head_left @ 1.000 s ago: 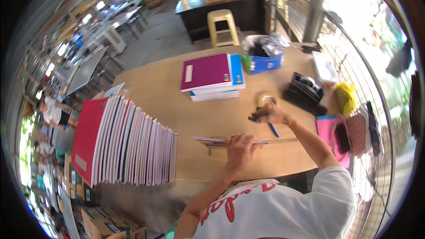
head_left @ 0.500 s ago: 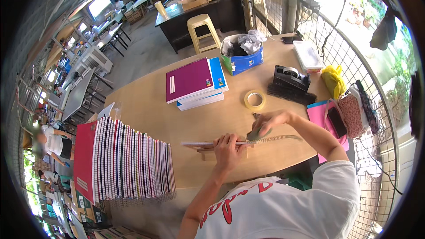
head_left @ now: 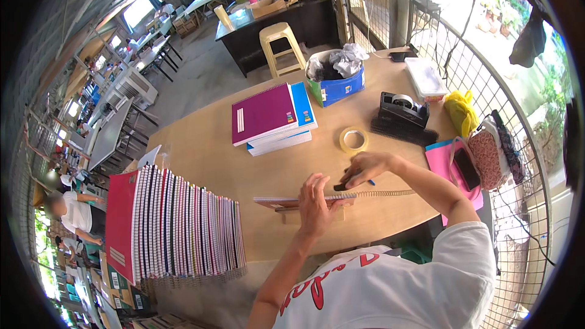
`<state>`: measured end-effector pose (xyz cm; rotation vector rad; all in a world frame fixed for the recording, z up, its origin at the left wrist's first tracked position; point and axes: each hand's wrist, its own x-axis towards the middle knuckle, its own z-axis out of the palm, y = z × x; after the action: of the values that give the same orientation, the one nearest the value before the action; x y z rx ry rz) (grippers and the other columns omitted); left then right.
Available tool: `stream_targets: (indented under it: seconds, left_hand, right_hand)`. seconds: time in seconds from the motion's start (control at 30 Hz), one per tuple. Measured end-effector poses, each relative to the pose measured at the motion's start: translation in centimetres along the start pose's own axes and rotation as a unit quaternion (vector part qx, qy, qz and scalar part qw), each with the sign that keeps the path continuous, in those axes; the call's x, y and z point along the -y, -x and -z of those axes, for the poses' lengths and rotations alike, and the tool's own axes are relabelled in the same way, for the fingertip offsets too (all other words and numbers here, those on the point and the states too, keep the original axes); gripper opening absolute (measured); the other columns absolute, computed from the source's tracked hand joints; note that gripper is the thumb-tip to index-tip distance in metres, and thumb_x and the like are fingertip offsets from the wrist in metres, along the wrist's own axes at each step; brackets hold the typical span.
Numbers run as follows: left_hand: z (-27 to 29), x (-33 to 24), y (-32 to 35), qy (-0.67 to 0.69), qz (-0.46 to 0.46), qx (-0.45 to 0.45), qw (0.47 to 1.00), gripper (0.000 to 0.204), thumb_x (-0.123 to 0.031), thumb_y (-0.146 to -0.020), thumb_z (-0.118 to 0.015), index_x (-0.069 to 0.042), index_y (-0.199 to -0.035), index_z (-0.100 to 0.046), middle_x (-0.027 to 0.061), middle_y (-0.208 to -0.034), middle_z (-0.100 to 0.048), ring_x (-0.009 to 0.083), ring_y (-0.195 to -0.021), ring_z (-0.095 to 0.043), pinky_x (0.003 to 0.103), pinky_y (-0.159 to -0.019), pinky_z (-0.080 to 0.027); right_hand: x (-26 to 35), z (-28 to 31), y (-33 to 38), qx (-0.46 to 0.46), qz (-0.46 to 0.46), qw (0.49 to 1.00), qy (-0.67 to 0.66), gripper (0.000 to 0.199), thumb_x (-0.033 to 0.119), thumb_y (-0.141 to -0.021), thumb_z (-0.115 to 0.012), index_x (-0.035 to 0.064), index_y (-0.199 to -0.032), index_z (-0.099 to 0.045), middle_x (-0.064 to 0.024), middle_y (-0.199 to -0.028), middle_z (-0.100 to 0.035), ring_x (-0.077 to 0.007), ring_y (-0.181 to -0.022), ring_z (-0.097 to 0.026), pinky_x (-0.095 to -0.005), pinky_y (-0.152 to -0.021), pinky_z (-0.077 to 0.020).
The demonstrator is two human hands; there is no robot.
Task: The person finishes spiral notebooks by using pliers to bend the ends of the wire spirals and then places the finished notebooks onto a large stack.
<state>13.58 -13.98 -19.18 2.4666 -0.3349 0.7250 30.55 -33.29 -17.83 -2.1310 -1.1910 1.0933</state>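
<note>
My left hand [head_left: 315, 204] presses down on a thin notebook [head_left: 286, 202] lying flat near the front edge of the wooden table [head_left: 201, 152]. A metal spiral coil [head_left: 381, 194] runs along the notebook's edge and sticks out to the right. My right hand [head_left: 365, 167] is closed on a small dark tool [head_left: 341, 186] at the coil, with a blue pen tip showing beside it. A roll of clear tape [head_left: 353, 140] lies just beyond my right hand.
A long row of spiral notebooks [head_left: 177, 225] stands on edge at the left. A stack with a magenta cover [head_left: 268, 116] lies in the middle. A blue bin [head_left: 338, 82], a black tape dispenser [head_left: 402, 109], black combs, a yellow bag [head_left: 461, 113] and pink sheets [head_left: 445, 161] sit at the right by a wire fence.
My right hand came from near the tape roll down to the coil at the notebook's edge. My left hand stayed on the notebook. The view shifted as my head moved.
</note>
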Motion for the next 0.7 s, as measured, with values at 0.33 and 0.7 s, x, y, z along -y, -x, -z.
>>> stream_targets:
  seconds: [0.33,0.7]
  left_hand:
    - [-0.2,0.2,0.2,0.041,0.001,-0.049,0.998,0.081,-0.035,-0.068,-0.088,-0.007,-0.132,-0.045,0.0182,-0.13,-0.048,0.0374,-0.12,-0.048,0.052,-0.099,-0.041]
    - [3.3,5.1,2.3,-0.085,0.056,-0.027,0.994,0.048,-0.051,-0.073,-0.08,-0.014,-0.094,-0.058,0.001,-0.087,-0.06,0.0229,-0.085,-0.057,0.044,-0.09,-0.032]
  right_hand:
    - [0.6,-1.1,-1.3,-0.005,0.09,0.988,-0.128,0.065,0.058,-0.082,-0.064,0.0023,-0.116,-0.072,-0.0158,-0.11,-0.071,-0.0254,-0.096,-0.067,-0.0373,-0.086,-0.0501]
    - [2.4,-1.1,-2.3,-0.058,0.065,0.985,-0.151,0.066,0.06,-0.082,-0.065,0.0084,-0.123,-0.07,-0.0158,-0.124,-0.066,-0.0317,-0.116,-0.06,-0.0384,-0.101,-0.0453]
